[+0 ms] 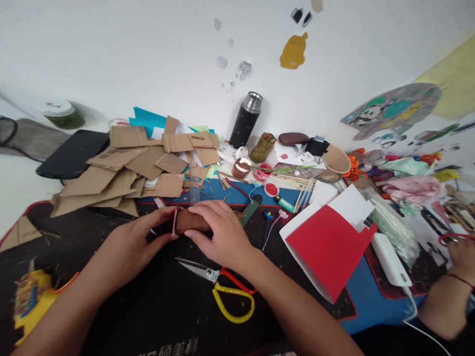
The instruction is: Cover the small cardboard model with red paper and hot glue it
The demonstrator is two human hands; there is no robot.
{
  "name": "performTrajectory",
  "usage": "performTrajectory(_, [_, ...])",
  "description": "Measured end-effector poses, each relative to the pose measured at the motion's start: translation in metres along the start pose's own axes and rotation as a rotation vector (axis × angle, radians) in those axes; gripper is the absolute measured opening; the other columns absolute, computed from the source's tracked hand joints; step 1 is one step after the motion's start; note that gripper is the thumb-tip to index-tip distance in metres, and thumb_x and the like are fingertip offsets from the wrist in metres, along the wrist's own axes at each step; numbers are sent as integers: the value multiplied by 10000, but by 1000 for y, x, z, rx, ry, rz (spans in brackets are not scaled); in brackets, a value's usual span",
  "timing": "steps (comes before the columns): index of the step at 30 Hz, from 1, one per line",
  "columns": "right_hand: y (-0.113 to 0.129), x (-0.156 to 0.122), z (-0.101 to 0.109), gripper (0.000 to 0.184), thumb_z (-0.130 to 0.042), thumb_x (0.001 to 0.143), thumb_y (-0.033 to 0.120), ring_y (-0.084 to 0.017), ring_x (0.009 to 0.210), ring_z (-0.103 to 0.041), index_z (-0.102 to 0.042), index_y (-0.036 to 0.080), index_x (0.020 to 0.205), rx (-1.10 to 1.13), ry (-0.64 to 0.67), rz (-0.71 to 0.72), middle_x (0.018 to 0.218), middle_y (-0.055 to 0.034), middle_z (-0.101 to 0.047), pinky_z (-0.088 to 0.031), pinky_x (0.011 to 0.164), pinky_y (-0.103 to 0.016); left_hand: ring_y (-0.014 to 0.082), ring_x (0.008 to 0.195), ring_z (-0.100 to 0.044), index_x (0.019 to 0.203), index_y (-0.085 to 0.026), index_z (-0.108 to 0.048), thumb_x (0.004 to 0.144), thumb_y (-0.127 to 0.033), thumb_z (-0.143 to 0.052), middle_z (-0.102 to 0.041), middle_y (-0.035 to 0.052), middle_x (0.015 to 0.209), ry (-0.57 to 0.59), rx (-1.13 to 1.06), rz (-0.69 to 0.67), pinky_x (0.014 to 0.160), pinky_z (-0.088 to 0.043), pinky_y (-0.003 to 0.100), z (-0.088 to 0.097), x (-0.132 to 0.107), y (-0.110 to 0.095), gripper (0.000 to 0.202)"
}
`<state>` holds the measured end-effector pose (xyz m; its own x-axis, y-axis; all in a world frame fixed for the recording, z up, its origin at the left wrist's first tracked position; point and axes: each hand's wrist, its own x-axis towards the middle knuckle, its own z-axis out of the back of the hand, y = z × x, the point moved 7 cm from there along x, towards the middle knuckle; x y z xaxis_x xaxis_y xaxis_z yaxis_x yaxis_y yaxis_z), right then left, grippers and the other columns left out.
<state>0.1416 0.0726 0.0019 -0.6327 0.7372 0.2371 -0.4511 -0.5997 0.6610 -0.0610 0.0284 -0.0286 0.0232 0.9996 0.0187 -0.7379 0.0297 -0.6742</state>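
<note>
My left hand (141, 242) and my right hand (218, 232) meet over a small brown cardboard piece (191, 221) on the dark desk mat (156, 301). The right hand's fingers curl over the piece's top and press it down. The left hand pinches its left end, where a thin red-edged flap (173, 223) stands up. Part of the piece is hidden under my right fingers. Scissors with red and yellow handles (226, 287) lie just below my right wrist.
A heap of cardboard scraps (137, 168) lies behind my hands. A folded red and white card (330, 247) rests at the right, a black flask (245, 121) by the wall. Paint pots, sticks and craft clutter fill the back right. Another person's hand (462, 252) holds red scissors at the right edge.
</note>
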Motion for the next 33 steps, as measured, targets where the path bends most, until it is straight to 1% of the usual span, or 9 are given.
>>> performTrajectory(5, [0,-1,0,421,-845,1071,378,-305,1400,-679,-718,225,1443,9,3,-1,1470,-134,-780,-538,1251,-521,398,1079,-900,1349,-292,-795,1016,-763,-587,-904,125,1300,-11,-2,-27,965,-724,472,-1,-1,1,613])
performTrajectory(9, [0,-1,0,430,-841,1075,389,-307,1414,-675,-718,221,1451,2,20,-15,1486,-144,-775,-539,1254,-531,404,1090,-897,1378,-302,-800,1014,-833,-560,-904,126,1301,-15,-10,-36,978,-727,490,0,0,2,686])
performTrajectory(16, [-1,-2,4,436,-847,1076,388,-304,1438,-683,-721,219,1458,19,23,-2,1510,-144,-777,-538,1268,-533,407,1085,-897,1350,-280,-809,1022,-853,-532,-901,147,1302,-26,-9,-49,979,-724,492,-2,0,0,716])
performTrajectory(20, [1,-5,9,418,-834,1085,391,-298,1439,-700,-721,236,1457,31,-77,35,1502,-140,-786,-543,1264,-548,400,1072,-898,1343,-263,-805,1035,-789,-553,-899,154,1304,11,-17,-29,969,-720,479,-2,0,-6,659])
performTrajectory(24, [4,-8,24,275,-768,1118,365,-283,1393,-745,-768,261,1373,56,-259,83,1412,-119,-833,-569,1245,-536,398,1072,-897,1350,-291,-803,1014,-767,-593,-903,134,1302,15,-27,-18,970,-719,475,-1,0,-8,619])
performTrajectory(26, [5,-11,35,192,-727,1132,329,-273,1329,-781,-796,272,1302,79,-334,77,1327,-102,-862,-606,1195,-516,395,1074,-896,1363,-301,-801,1005,-762,-605,-903,126,1306,14,-22,-10,968,-718,466,-1,1,-7,615])
performTrajectory(29, [9,-20,54,143,-685,1143,275,-244,1073,-837,-826,261,1162,115,-423,62,1113,-75,-889,-672,998,-435,405,1065,-896,1365,-296,-801,1002,-754,-599,-899,131,1319,16,-2,7,960,-719,480,-2,1,-5,617])
performTrajectory(32, [14,-36,64,159,-681,1146,239,-203,870,-809,-831,242,1097,136,-406,40,943,-42,-873,-651,854,-362,411,1058,-895,1364,-285,-792,995,-727,-605,-896,136,1320,29,4,13,957,-716,498,-1,1,-6,605])
performTrajectory(33, [16,-42,63,146,-693,1147,250,-198,844,-799,-832,235,1105,123,-355,39,922,-38,-871,-640,835,-351,405,1065,-893,1371,-276,-783,997,-701,-609,-894,136,1327,38,1,16,973,-710,499,-1,1,-7,592])
